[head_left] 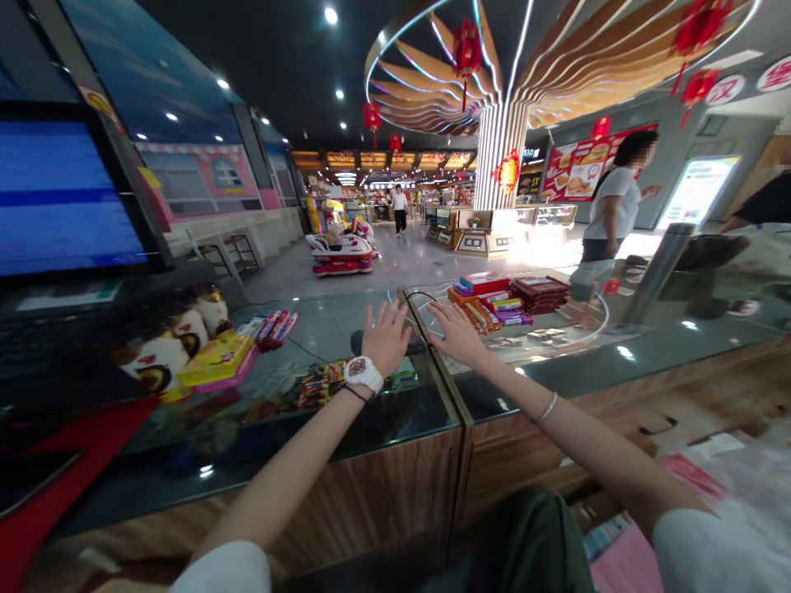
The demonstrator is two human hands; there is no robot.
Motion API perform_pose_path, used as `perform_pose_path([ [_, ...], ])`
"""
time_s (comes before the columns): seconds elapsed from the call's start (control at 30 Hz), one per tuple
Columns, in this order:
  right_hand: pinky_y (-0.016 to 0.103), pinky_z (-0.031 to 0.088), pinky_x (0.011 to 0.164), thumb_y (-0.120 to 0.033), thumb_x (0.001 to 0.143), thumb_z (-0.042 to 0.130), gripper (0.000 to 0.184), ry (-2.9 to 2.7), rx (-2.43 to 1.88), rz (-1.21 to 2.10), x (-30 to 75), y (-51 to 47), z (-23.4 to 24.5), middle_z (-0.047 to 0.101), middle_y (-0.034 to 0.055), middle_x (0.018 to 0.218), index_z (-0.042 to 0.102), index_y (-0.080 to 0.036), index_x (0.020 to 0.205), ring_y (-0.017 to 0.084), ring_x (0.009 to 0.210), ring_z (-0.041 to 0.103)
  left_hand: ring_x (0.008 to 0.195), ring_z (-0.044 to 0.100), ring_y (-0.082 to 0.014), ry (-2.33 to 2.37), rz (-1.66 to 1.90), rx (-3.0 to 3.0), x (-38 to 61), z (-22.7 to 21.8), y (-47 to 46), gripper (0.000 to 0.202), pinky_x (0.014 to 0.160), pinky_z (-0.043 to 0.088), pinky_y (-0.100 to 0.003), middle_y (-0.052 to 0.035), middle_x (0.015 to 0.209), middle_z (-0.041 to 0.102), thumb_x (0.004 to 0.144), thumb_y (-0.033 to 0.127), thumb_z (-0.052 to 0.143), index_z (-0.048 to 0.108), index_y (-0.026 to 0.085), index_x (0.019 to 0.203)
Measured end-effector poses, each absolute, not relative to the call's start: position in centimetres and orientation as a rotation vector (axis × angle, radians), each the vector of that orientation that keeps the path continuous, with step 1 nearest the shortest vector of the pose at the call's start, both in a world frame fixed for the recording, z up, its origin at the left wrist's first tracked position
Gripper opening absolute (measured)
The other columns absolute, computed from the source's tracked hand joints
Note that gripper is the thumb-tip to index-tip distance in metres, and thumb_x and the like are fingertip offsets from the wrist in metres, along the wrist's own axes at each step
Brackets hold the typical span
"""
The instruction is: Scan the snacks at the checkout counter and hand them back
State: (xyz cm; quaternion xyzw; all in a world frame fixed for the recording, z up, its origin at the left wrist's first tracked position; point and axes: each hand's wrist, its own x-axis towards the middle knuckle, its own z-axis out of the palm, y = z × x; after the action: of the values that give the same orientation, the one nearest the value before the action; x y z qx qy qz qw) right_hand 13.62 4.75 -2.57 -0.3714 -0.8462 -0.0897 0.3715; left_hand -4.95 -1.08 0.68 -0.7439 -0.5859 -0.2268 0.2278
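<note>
Evidently, your left hand (386, 342) spreads its fingers left of the seam (448, 387). Your right hand (458, 333) splays right of it, near candy (507, 305).

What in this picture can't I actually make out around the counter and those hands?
Head view: the palms of the left hand and right hand, hidden by the backs of the hands.
Head view: part of the dark object, hidden behind the left hand.
Head view: the monitor, cut off by the left edge.
Head view: lettering on the brown packets, too small and blurred.
</note>
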Motion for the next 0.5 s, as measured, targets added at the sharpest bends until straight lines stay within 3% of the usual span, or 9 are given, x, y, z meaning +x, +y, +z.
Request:
perform_pose_path([
  [0.5,0.050,0.027,0.121,-0.023,0.085,0.061,0.066,-2.348,-0.443,0.154,-5.1,-0.2,-0.7,0.044,0.0131,0.153,0.041,-0.020,0.147,0.025,0.140,0.043,0.142,0.040,-0.0315,-1.959,-0.626,-1.639,-22.4,-0.5,-9.6,0.054,0.122,0.020,-0.057,-0.0130,0.152,0.047,0.090,0.029,0.050,0.049,0.018,0.143],
])
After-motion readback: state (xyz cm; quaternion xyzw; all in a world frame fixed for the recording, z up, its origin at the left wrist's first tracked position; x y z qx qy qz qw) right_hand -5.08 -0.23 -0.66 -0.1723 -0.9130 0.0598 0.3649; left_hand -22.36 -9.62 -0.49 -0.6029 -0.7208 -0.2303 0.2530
